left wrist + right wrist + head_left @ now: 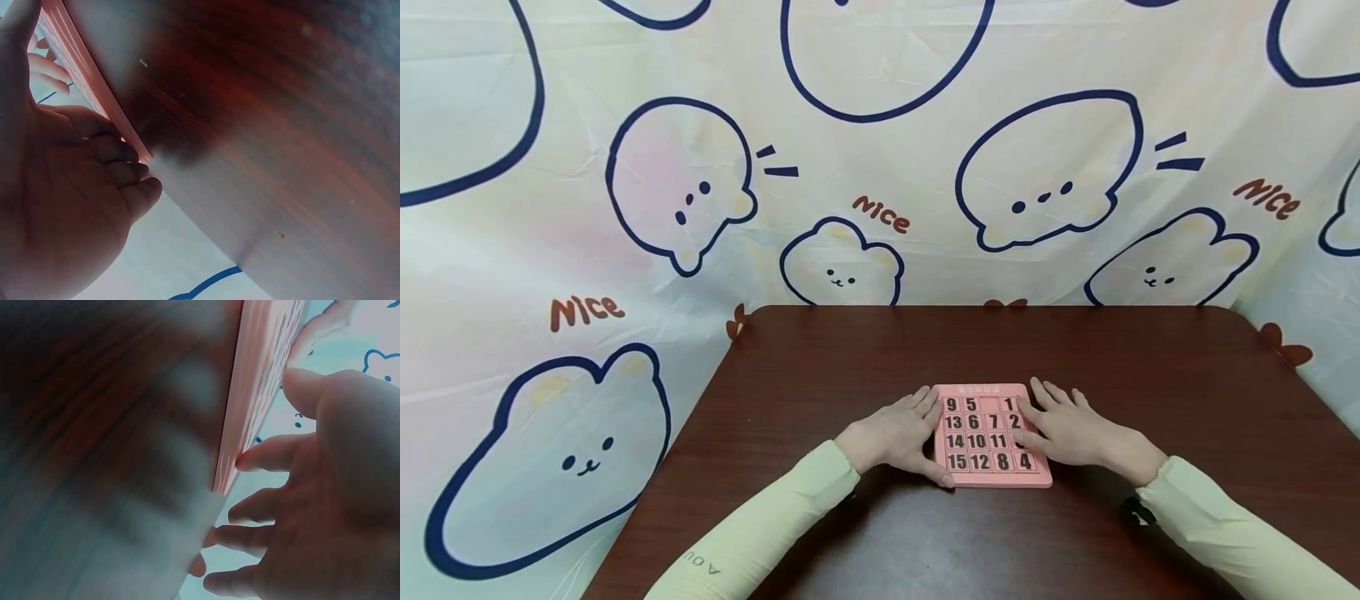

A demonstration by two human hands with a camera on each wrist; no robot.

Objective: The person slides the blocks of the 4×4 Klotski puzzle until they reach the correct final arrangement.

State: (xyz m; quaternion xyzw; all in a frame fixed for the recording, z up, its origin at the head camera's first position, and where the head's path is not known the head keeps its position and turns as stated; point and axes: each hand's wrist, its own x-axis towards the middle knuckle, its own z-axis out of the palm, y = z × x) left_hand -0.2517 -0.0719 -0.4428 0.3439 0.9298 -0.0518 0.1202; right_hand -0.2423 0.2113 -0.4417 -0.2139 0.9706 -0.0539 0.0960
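A pink sliding number puzzle lies flat on the table, its tiles marked with black numbers. In its top row a gap shows between the 5 and the 1. My left hand rests along the left edge, fingers by the upper corner and thumb at the lower one. From the right, my right hand reaches over the frame, with its index fingertip by the 1 and its thumb over a tile that it hides. The right wrist view shows that hand's other fingers spread and fairly straight beyond the edge.
The dark wooden table has rounded far corners. Behind it and to both sides hangs a pale cloth with blue-outlined cartoon animals. Light green sleeves cover both forearms, and a black band shows at the right wrist.
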